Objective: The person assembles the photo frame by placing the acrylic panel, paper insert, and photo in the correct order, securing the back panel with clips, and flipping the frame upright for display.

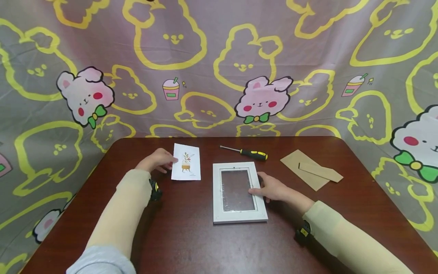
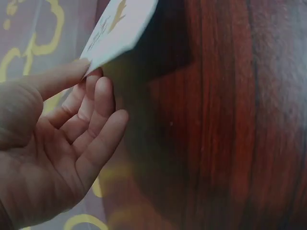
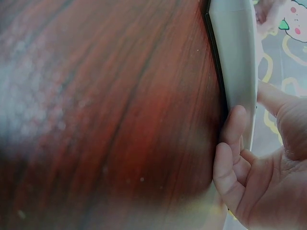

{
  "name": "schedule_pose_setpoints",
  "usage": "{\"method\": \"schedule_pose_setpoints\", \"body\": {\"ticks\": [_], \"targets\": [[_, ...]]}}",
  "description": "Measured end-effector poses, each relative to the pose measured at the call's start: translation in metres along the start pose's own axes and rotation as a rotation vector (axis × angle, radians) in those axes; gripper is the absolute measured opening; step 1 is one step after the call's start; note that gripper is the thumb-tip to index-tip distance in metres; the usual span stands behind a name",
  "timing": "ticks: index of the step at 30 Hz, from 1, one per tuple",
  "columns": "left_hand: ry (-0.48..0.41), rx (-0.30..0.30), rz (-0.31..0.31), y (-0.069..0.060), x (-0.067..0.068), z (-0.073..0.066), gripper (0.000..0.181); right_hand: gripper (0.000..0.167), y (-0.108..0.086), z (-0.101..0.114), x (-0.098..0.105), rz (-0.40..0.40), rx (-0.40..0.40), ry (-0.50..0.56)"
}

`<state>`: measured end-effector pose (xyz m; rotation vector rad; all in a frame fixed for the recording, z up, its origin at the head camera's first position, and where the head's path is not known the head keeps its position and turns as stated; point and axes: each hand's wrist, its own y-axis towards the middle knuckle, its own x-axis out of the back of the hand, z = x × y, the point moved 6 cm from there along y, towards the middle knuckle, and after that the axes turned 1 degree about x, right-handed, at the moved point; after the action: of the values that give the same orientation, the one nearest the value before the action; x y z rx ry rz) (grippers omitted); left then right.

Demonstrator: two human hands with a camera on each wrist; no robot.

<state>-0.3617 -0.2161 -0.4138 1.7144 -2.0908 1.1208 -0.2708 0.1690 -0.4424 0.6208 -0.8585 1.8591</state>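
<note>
While pinching the printed card [image 1: 186, 163] by its left edge with the left hand [image 1: 159, 160], gripping the white frame [image 1: 240, 216] by its right side with the right hand [image 1: 273, 188]. Holding the white frame right of the printed card, nearer than the screwdriver [image 1: 247, 153].

Looks like a makeshift work nook; cannot tell whether inside a home or a studio. Closed in far, left and right by creased cloth [image 1: 208, 61] printed with cartoon rabbits, around a wood-grain table [image 1: 184, 239] bearing a screwdriver [image 1: 252, 153] and white frame [image 1: 217, 194].
</note>
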Motion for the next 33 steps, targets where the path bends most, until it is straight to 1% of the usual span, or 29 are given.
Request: {"method": "schedule_pose_setpoints", "body": {"ticks": [3,9,11,17,25,29,33], "targets": [[-0.017,-0.031,0.007,-0.005,0.005,-0.003,0.021,0.083,-0.001,0.001,0.000,-0.002,0.003,-0.002],[-0.006,-0.104,0.011,-0.017,0.013,-0.012,0.021,0.084,-0.002,0.001,0.001,0.003,-0.001,0.006],[-0.003,-0.119,0.012,-0.022,0.015,-0.015,0.021,0.084,-0.002,0.001,0.000,0.005,-0.004,0.007],[-0.024,-0.140,0.008,-0.033,0.019,-0.022,0.020,0.084,-0.001,0.000,-0.001,0.002,-0.005,0.000],[-0.028,-0.235,-0.023,-0.047,0.027,-0.042,0.021,0.084,0.000,0.000,0.000,-0.009,0.001,0.010],[-0.006,-0.261,-0.032,-0.052,0.028,-0.051,0.022,0.084,-0.001,0.000,0.000,-0.006,-0.005,0.010],[0.028,-0.278,-0.047,-0.056,0.025,-0.058,0.025,0.084,-0.002,0.001,0.000,-0.004,-0.004,0.012]]}}
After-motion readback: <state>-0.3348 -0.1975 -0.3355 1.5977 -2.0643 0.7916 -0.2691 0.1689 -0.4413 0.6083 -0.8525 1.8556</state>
